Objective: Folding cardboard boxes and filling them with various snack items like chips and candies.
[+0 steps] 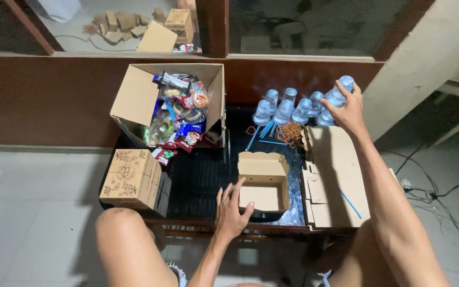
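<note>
My left hand [231, 208] lay spread against the open small box [264, 183] on the counter [200, 175]. My right hand [345, 109] gripped 1 water cup [340, 91].

— Was the small open box [264, 183] matt brown cardboard?
— Yes, like the flat sheets [336, 175]. The cups [293, 109] looked clear, glossy plastic, and the snack wrappers [181, 114] shiny foil.

Both arms are bare to the hands, the left hand [231, 211] and right hand [346, 109] without gloves or rings, and pale frayed shorts hems show at six o'clock above bare knees.
</note>
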